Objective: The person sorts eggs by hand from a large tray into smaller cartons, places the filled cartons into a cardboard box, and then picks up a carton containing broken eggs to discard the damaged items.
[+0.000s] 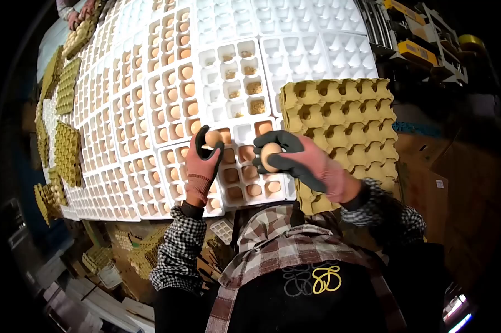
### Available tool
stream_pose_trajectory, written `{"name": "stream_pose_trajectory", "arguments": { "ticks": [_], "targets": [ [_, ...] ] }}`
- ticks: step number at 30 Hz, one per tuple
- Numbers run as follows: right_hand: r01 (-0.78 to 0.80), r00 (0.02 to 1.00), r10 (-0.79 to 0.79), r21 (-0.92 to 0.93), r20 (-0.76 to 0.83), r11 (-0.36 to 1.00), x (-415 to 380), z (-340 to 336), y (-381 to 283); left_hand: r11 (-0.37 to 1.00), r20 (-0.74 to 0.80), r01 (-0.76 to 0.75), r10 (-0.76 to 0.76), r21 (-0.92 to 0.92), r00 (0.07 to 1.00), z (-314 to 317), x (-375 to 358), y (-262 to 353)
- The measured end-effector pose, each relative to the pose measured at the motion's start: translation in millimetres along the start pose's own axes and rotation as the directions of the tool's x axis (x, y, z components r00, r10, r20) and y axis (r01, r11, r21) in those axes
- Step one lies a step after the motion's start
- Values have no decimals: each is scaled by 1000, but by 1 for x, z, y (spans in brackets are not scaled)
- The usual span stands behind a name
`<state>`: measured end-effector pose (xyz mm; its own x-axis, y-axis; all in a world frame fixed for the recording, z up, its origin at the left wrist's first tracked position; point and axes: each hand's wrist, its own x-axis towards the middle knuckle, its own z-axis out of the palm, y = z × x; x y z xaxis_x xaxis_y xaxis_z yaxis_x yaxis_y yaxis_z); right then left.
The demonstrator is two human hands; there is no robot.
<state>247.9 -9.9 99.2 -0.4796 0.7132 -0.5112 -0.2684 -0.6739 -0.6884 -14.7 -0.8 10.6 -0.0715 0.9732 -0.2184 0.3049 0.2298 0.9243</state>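
My left hand (205,158), in a pink and dark grey glove, is closed around a brown egg (212,138) above the nearest white foam tray (243,133). Another egg (271,157) sits in the fingers of my right hand (295,161), gloved the same way, over that tray's right side. Brown eggs (253,190) fill many of the tray's cells; others are covered by my hands. Beside my right hand lies a yellow-brown pulp egg tray (345,119), with no eggs showing in its visible cups.
White trays of eggs (172,94) spread to the left. Ahead, a foam tray (233,77) holds straw-like bits in several cells. Pulp trays (67,152) line the far left, where another person's hands (79,15) work. Metal machinery (422,44) stands at right, above cardboard boxes (422,183).
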Motion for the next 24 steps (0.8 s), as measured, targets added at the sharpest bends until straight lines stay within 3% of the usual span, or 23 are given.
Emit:
{"name": "stream_pose_trajectory", "arguments": {
  "ticks": [1,2,3,5,7,9,10,11,13,15,17,18,19,21,23,24],
  "targets": [
    [114,985,-151,-339,-84,934,27,3,19,993,-9,-116,116,10,993,8,10,9],
    [101,957,-253,-653,-143,751,42,22,11,956,-29,-141,154,257,988,10,24,14],
    [28,920,-356,-879,-163,476,54,39,4,861,-35,-150,190,486,981,12,39,16],
    [-81,910,-368,-954,-188,288,87,45,21,710,26,-172,211,683,977,15,61,-6],
    [-124,959,-245,-989,-142,85,108,43,34,722,77,-208,210,661,975,12,62,-2],
    [-81,968,-251,-932,11,-354,114,36,49,782,104,-235,215,577,971,2,53,-12],
    [-64,970,-241,-909,40,-411,113,35,58,818,97,-272,259,507,961,-4,44,-19],
    [-74,969,-244,-908,32,-412,107,33,64,846,83,-315,310,431,947,-8,38,-23],
    [80,920,-391,-991,30,111,73,43,51,880,115,-291,268,375,957,-10,11,-17],
    [102,765,-641,-974,-55,205,2,40,-12,959,283,-225,170,174,944,-2,-21,6],
    [-63,302,-887,-935,-350,348,-60,-1,-37,930,451,-343,251,134,857,28,-46,15],
    [-564,85,-921,-780,-381,271,-91,-77,-18,906,490,-360,215,223,845,51,-57,25],
    [-657,54,-774,-606,-631,448,-114,-153,8,871,513,-379,180,313,839,77,-67,36],
    [-718,22,-578,-415,-816,559,-126,-190,20,798,472,-311,38,516,881,125,-85,59],
    [-328,378,-695,-791,-612,517,-136,-162,9,846,360,-282,115,452,926,120,-89,98],
    [-156,403,-759,-856,-511,493,-136,-131,-2,967,204,-253,247,7,947,117,-84,81]
  ]
}}
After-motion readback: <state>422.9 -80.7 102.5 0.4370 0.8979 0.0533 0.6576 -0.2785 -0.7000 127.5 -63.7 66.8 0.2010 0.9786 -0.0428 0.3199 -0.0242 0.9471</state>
